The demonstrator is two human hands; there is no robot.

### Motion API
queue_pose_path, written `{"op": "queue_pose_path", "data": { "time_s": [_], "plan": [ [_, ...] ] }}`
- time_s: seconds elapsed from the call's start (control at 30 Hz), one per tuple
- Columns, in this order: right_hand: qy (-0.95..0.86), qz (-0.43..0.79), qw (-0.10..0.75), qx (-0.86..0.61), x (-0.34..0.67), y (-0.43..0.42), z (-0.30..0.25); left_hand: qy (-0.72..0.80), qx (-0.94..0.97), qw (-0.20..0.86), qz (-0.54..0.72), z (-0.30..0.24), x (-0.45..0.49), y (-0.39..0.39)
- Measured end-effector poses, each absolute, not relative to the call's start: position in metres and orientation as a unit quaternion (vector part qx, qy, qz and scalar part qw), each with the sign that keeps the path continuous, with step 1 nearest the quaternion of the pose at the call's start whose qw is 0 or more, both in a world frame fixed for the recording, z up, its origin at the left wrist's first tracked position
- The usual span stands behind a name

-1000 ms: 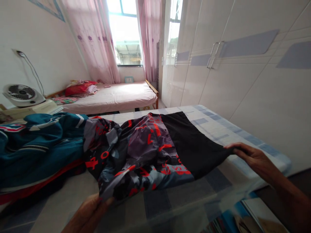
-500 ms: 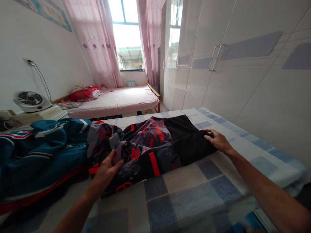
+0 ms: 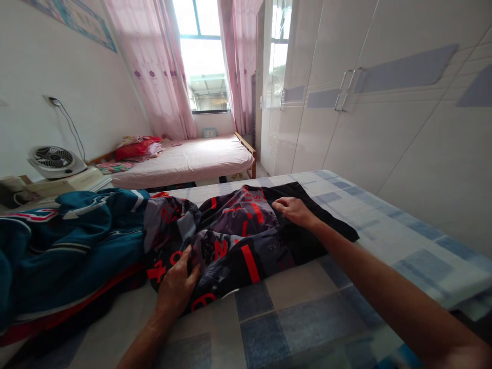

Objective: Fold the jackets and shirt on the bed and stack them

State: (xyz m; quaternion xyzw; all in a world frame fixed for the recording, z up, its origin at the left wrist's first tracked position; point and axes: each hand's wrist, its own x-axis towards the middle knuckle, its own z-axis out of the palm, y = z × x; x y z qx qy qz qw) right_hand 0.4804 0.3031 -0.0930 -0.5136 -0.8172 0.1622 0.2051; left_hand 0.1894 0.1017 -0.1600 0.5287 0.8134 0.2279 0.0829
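Note:
A dark garment (image 3: 246, 236) with grey patches, red lettering and a black end lies across the checked bedsheet (image 3: 303, 318). My left hand (image 3: 177, 282) rests on its near left part, fingers curled into the cloth as if gripping a fold. My right hand (image 3: 294, 211) lies on the garment where the printed part meets the black part, with the fingers bent and pressing on the fabric.
A teal jacket (image 3: 69, 246) with red lining is heaped at the left of the bed. A white fan (image 3: 56, 161) stands on a stand by the left wall. A second bed (image 3: 184, 161) lies under the window. White wardrobe doors (image 3: 365, 118) line the right side.
The garment, first held up and stretched between both hands, now lies on the bed. My right hand moved left from the black end toward the middle. My left hand stayed on the near left part.

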Motion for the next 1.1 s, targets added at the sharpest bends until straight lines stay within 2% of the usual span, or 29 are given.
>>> {"op": "queue_pose_path", "data": {
  "time_s": [0.17,0.27,0.37,0.5,0.67,0.8,0.9,0.93,1.1],
  "plan": [
    [-0.819,0.204,0.131,-0.520,0.398,0.309,-0.087,0.807,0.535,0.092,0.234,-0.161,0.189,0.101],
    [-0.817,0.203,0.129,-0.524,0.374,0.312,-0.089,0.808,0.534,0.094,0.232,-0.161,0.190,0.102],
    [-0.822,0.220,0.164,-0.499,0.366,0.316,-0.084,0.807,0.535,0.093,0.233,-0.161,0.191,0.101],
    [-0.811,0.266,0.265,-0.450,0.369,0.319,-0.057,0.800,0.539,0.090,0.246,-0.159,0.193,0.100],
    [-0.675,0.465,0.516,-0.250,0.400,0.317,-0.008,0.793,0.543,0.101,0.256,-0.159,0.193,0.099],
    [-0.608,0.502,0.588,-0.179,0.466,0.308,-0.006,0.757,0.585,0.058,0.285,-0.164,0.190,0.097],
    [-0.558,0.506,0.581,-0.308,0.530,0.301,-0.043,0.734,0.614,0.016,0.289,-0.163,0.191,0.094],
    [-0.541,0.508,0.551,-0.381,0.551,0.299,-0.060,0.729,0.622,0.003,0.286,-0.162,0.192,0.093],
    [-0.518,0.517,0.421,-0.536,0.614,0.283,-0.128,0.698,0.661,-0.045,0.271,-0.157,0.194,0.093]
  ]
}}
